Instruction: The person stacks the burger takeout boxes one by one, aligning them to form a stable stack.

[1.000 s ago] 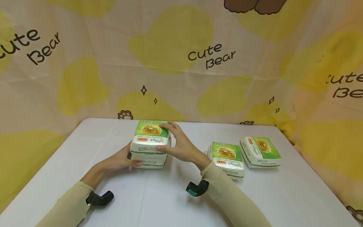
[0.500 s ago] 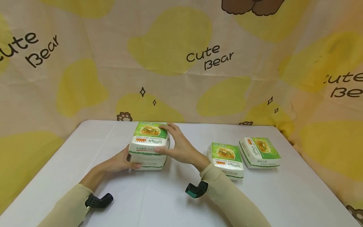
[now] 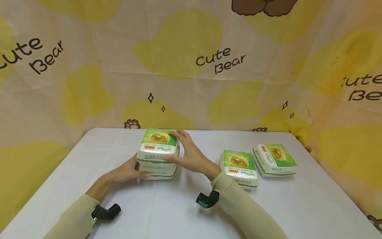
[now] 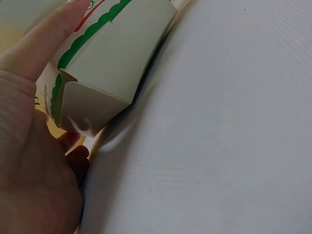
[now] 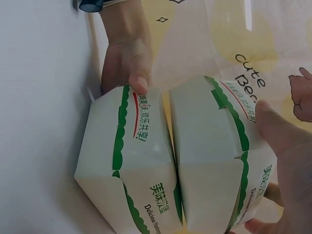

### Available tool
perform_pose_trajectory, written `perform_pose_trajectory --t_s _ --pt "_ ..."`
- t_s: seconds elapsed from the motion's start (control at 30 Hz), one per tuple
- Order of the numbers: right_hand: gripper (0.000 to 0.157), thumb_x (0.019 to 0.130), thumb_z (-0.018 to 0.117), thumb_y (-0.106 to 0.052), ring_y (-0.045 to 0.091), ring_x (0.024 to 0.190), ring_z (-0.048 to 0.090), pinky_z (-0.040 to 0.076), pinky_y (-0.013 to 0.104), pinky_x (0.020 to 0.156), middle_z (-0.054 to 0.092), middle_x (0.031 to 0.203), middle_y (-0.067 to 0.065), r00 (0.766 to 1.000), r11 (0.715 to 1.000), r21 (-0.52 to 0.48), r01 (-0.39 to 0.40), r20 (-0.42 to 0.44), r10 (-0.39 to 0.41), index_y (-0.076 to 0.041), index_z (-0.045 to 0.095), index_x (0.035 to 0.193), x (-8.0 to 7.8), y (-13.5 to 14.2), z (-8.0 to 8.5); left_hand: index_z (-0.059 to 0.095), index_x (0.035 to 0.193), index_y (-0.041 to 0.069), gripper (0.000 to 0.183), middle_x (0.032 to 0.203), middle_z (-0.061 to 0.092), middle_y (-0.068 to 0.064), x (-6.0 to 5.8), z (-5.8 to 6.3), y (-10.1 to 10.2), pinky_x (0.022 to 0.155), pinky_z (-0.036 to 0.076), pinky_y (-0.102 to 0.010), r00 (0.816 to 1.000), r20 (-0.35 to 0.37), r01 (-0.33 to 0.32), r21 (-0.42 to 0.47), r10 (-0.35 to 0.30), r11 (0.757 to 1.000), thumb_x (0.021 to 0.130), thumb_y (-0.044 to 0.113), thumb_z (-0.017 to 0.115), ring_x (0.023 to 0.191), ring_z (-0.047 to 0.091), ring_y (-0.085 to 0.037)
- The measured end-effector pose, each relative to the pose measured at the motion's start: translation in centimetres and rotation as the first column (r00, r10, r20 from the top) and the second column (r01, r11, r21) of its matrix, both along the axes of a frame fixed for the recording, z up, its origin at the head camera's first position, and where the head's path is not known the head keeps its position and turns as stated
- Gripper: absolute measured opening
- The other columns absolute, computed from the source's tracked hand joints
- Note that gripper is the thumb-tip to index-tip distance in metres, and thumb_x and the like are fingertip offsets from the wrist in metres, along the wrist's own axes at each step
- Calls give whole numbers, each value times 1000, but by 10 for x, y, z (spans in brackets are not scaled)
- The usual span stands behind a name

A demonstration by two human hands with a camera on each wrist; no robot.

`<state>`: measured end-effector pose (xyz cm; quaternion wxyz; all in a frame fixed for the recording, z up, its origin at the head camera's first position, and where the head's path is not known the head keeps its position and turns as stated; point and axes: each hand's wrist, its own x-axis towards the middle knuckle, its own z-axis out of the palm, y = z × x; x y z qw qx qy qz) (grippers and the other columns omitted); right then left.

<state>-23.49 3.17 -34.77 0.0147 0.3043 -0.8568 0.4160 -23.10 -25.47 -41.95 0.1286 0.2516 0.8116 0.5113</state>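
Two white-and-green burger boxes stand one above the other at the left of the table. My left hand grips the lower burger box by its left side, thumb across its front. My right hand holds the upper burger box from the right, thumb on the front and fingers around the top and far edge. In the right wrist view a narrow gap shows between the lower box and the upper box. The left wrist view shows the lower box close to the tabletop; some left fingers are hidden behind it.
Two more burger boxes lie on the right of the white table: a nearer box beside my right forearm, and a turned box next to it. A printed yellow cloth hangs along the table's back edge.
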Motion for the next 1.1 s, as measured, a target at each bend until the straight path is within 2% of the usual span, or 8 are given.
perform_pose_trajectory --t_s 0.17,0.37,0.73,0.9,1.0,1.1 --pt "81 85 78 -43 32 149 34 36 60 116 26 163 7 1000 1000 13 2 9 -2 -26 38 154 -1 1 0 3 161 8 106 150 48 -27 0 -1 -1 114 31 -69 1000 23 -6 -10 6 1000 87 20 77 139 45 -48" --pt "82 86 77 -45 33 152 30 34 62 117 22 166 8 1000 999 31 -9 28 8 -26 36 155 0 0 -1 4 160 6 104 148 49 -27 0 -2 -2 113 34 -64 1000 13 -2 -7 2 1000 87 20 77 138 45 -47" --pt "85 86 76 -45 34 153 26 33 63 118 19 167 11 1000 999 41 -24 18 24 -26 33 157 0 2 1 -1 162 10 109 149 47 -26 2 2 -2 112 26 -75 1000 7 -29 -22 29 999 86 21 77 141 39 -51" --pt "86 86 75 -45 32 153 27 32 63 117 21 167 9 1000 999 33 -23 19 23 -28 31 157 2 2 2 -1 162 12 110 150 46 -25 1 4 -3 114 27 -71 999 44 -26 -7 27 1000 86 20 77 141 38 -47" --pt "86 87 74 -46 29 153 28 32 62 118 24 166 7 1000 999 30 -24 1 24 -28 30 158 2 4 2 -9 163 21 116 160 31 -25 0 8 -8 115 21 -73 997 79 -13 15 12 1000 86 20 78 145 30 -50" --pt "83 90 66 -55 28 153 27 31 62 118 25 165 6 1000 999 35 -24 -14 25 -28 27 158 2 6 5 -19 160 30 120 168 4 -25 -1 17 -21 114 12 -79 996 85 -10 34 7 999 88 22 76 151 10 -55"
